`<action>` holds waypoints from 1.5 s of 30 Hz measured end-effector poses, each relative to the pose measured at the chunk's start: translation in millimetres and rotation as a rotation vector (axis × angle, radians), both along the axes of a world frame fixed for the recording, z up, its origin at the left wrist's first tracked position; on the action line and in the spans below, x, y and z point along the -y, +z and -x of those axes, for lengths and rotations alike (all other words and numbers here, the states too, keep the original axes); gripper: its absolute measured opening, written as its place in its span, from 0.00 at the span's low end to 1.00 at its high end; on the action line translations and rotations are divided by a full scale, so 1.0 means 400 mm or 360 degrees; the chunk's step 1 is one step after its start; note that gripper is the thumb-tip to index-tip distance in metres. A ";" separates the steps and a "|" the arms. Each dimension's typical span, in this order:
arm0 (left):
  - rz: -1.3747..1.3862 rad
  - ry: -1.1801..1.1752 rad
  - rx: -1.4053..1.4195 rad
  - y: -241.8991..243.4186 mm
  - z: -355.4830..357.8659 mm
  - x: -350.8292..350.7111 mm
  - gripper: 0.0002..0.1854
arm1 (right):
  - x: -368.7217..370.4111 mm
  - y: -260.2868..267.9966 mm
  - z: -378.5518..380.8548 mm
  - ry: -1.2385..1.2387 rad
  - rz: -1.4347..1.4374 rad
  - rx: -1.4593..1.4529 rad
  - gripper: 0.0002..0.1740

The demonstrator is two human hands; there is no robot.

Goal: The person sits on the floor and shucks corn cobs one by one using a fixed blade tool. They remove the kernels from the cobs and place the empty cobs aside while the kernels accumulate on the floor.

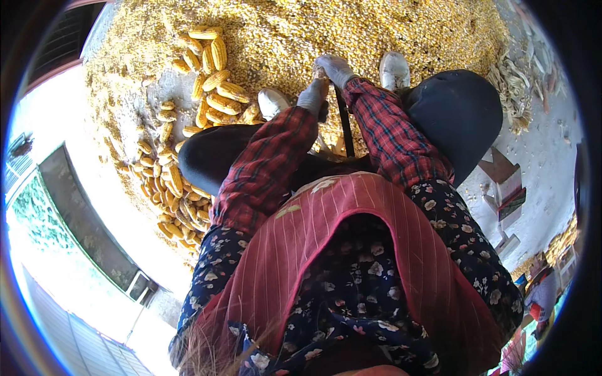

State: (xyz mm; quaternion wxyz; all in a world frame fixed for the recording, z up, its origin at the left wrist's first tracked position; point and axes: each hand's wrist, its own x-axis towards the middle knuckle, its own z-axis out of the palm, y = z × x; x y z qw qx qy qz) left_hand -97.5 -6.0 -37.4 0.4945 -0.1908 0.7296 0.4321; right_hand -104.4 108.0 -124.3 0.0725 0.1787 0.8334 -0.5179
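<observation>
Both my hands wear grey gloves and meet in front of my knees. My left hand (311, 97) is closed around a corn cob (319, 73), mostly covered by the fingers. My right hand (335, 68) grips the far part of the same cob. Close beside the hands, a narrow dark bar (344, 120) slants up from between my legs; I cannot tell whether the cob touches it. Loose corn kernels (291, 28) lie thickly on the ground beyond and beneath the hands. Several whole yellow ears of corn (225, 103) rest left of my left shoe.
A larger heap of corn ears (174, 188) lies beside my left knee. My pale shoes (394, 70) stand among the kernels. Dry husks (510, 91) lie at the right, with a brown angular object (505, 181) nearer me. Another person (540, 296) is at the lower right edge.
</observation>
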 end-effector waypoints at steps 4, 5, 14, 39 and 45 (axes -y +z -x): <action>0.0181 -0.1150 -0.1090 -0.163 -0.008 0.054 0.11 | 0.028 0.078 0.014 0.0523 -0.0593 0.0142 0.14; 0.0213 -0.1617 -0.1589 -0.218 -0.018 0.064 0.12 | 0.037 0.090 0.010 0.0095 -0.0320 0.0348 0.16; -0.0352 0.0366 0.0676 0.141 -0.025 0.007 0.19 | 0.037 0.063 -0.011 -0.0643 0.0519 0.0321 0.19; -0.0638 0.0942 0.0756 0.160 -0.010 -0.007 0.24 | -0.001 0.033 0.022 -0.0840 0.0588 0.0450 0.23; -0.0949 0.0695 0.0314 0.386 0.180 -0.058 0.25 | -0.083 0.327 0.199 -0.0796 0.0727 -0.0217 0.21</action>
